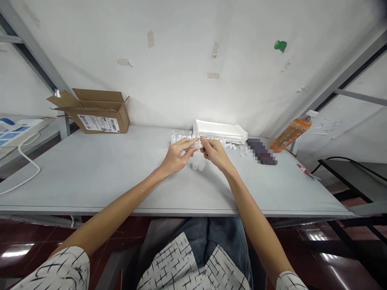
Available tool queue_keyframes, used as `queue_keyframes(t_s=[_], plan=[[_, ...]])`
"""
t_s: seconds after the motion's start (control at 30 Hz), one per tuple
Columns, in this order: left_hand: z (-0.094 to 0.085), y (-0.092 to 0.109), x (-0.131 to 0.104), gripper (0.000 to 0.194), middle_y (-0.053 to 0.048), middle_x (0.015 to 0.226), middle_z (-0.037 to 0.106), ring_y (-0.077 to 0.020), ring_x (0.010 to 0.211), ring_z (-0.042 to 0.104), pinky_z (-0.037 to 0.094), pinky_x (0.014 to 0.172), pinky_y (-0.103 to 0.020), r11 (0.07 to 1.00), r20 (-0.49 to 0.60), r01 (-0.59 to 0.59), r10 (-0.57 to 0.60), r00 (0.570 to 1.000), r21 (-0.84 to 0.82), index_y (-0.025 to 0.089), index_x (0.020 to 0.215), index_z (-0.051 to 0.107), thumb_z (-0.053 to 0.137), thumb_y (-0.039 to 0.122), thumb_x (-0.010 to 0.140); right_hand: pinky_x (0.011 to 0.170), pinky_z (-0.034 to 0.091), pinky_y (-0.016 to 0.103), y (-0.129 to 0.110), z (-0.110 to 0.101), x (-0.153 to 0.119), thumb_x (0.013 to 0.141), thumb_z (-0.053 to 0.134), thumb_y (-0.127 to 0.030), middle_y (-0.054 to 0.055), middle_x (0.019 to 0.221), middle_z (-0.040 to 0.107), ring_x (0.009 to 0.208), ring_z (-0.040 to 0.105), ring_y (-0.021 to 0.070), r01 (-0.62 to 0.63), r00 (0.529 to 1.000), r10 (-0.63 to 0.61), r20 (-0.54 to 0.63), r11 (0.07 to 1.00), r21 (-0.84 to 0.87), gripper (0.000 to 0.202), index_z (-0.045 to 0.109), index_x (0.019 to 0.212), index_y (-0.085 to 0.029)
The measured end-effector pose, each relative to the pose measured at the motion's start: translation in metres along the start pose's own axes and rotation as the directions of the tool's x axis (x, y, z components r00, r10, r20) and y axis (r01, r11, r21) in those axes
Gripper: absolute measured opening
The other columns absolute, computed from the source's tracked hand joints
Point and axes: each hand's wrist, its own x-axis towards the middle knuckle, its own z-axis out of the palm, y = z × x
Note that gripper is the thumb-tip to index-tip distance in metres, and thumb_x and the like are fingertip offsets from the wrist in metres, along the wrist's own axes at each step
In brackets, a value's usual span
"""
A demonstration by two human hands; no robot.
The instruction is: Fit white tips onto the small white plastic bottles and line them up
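My left hand [177, 156] and my right hand [215, 154] meet over the middle of the table. Pinched between their fingertips is a small white piece [198, 143], mostly covered by the fingers, so its exact kind is unclear. Just below the hands lie several translucent white rounded pieces [198, 164]. Behind the fingers stands a row of small white pieces with hooks [182, 135], partly hidden by my left hand. To the right of my right hand are more small white pieces [231, 146] and a little heap of thin white bits [243, 151].
A white stack of flat packs [220, 129] rests against the wall. An open cardboard box [102, 117] stands at the back left. On the right are a pixelated dark object [262, 152] and a tilted orange bottle [292, 133]. A white cable [30, 161] crosses the left edge.
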Motion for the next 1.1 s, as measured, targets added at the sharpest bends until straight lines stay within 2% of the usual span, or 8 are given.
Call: queue_keyframes(t_s=[0.13, 0.27, 0.43, 0.57, 0.63, 0.87, 0.97, 1.1], plan=[[-0.003, -0.001, 0.002, 0.036, -0.002, 0.073, 0.062, -0.0131, 0.069, 0.059, 0.047, 0.066, -0.026, 0.993, 0.012, 0.084, -0.083, 0.996, -0.080, 0.017, 0.124, 0.069, 0.055, 0.035, 0.096, 0.050, 0.031, 0.026, -0.004, -0.003, -0.004, 0.089, 0.051, -0.067, -0.002, 0.063, 0.047, 0.051, 0.039, 0.0099, 0.083, 0.996, -0.083, 0.020, 0.996, -0.012, 0.051, 0.052, 0.069, -0.020], [-0.002, 0.000, 0.001, 0.031, -0.003, 0.072, 0.063, -0.0143, 0.072, 0.061, 0.048, 0.071, -0.027, 0.991, 0.009, 0.100, -0.100, 0.995, -0.088, 0.017, 0.116, 0.073, 0.056, 0.034, 0.095, 0.052, 0.029, 0.027, -0.002, -0.005, -0.003, 0.088, 0.051, -0.069, -0.002, 0.061, 0.044, 0.055, 0.037, 0.0112, 0.133, 0.991, -0.130, 0.034, 0.984, -0.117, 0.054, 0.054, 0.069, -0.019], [-0.002, 0.002, 0.002, 0.026, -0.005, 0.082, 0.068, -0.0135, 0.071, 0.061, 0.048, 0.070, -0.027, 0.994, -0.001, 0.086, -0.087, 0.996, -0.069, 0.018, 0.108, 0.075, 0.061, 0.033, 0.092, 0.052, 0.027, 0.027, 0.003, -0.007, -0.002, 0.090, 0.045, -0.070, -0.003, 0.054, 0.033, 0.053, 0.032, 0.0110, 0.078, 0.996, -0.073, 0.045, 0.990, -0.118, 0.060, 0.047, 0.057, -0.019], [-0.003, 0.003, 0.005, 0.025, -0.003, 0.072, 0.065, -0.0138, 0.070, 0.060, 0.045, 0.066, -0.026, 0.990, 0.005, 0.113, -0.113, 0.994, -0.088, 0.016, 0.107, 0.075, 0.061, 0.030, 0.092, 0.051, 0.031, 0.026, 0.001, -0.013, -0.004, 0.088, 0.056, -0.064, -0.002, 0.061, 0.045, 0.056, 0.040, 0.0115, 0.094, 0.996, -0.094, 0.002, 0.990, -0.108, 0.048, 0.060, 0.072, -0.018], [-0.003, 0.004, 0.005, 0.025, -0.003, 0.073, 0.065, -0.0130, 0.068, 0.060, 0.045, 0.065, -0.025, 0.989, 0.007, 0.114, -0.114, 0.993, -0.098, 0.015, 0.107, 0.075, 0.061, 0.029, 0.091, 0.051, 0.034, 0.025, -0.001, -0.014, -0.004, 0.086, 0.060, -0.062, 0.000, 0.065, 0.050, 0.059, 0.044, 0.0120, 0.099, 0.995, -0.098, 0.018, 0.991, -0.088, 0.044, 0.062, 0.076, -0.019], [-0.001, 0.006, 0.003, 0.023, -0.002, 0.070, 0.066, -0.0135, 0.067, 0.060, 0.047, 0.065, -0.025, 0.998, 0.011, 0.066, -0.066, 0.998, -0.017, 0.019, 0.106, 0.075, 0.060, 0.030, 0.092, 0.049, 0.031, 0.026, 0.001, -0.010, -0.003, 0.088, 0.054, -0.064, -0.002, 0.055, 0.044, 0.052, 0.039, 0.0105, 0.102, 0.993, -0.097, 0.071, 0.993, -0.060, 0.052, 0.051, 0.062, -0.019], [-0.001, 0.006, 0.003, 0.025, -0.004, 0.079, 0.070, -0.0129, 0.066, 0.060, 0.048, 0.067, -0.026, 0.998, 0.006, 0.053, -0.053, 0.999, -0.031, 0.018, 0.109, 0.073, 0.060, 0.032, 0.092, 0.049, 0.033, 0.025, 0.001, -0.010, -0.003, 0.087, 0.056, -0.064, -0.001, 0.058, 0.048, 0.053, 0.043, 0.0106, 0.080, 0.996, -0.078, 0.032, 0.995, -0.061, 0.052, 0.053, 0.063, -0.019], [-0.003, 0.003, 0.003, 0.037, -0.003, 0.084, 0.069, -0.0120, 0.069, 0.061, 0.050, 0.068, -0.024, 0.991, 0.020, 0.101, -0.099, 0.995, -0.087, 0.017, 0.123, 0.064, 0.062, 0.033, 0.090, 0.048, 0.036, 0.024, 0.000, -0.012, -0.003, 0.087, 0.059, -0.059, 0.001, 0.064, 0.055, 0.057, 0.051, 0.0114, 0.078, 0.997, -0.078, -0.022, 0.997, -0.011, 0.044, 0.059, 0.070, -0.018]])
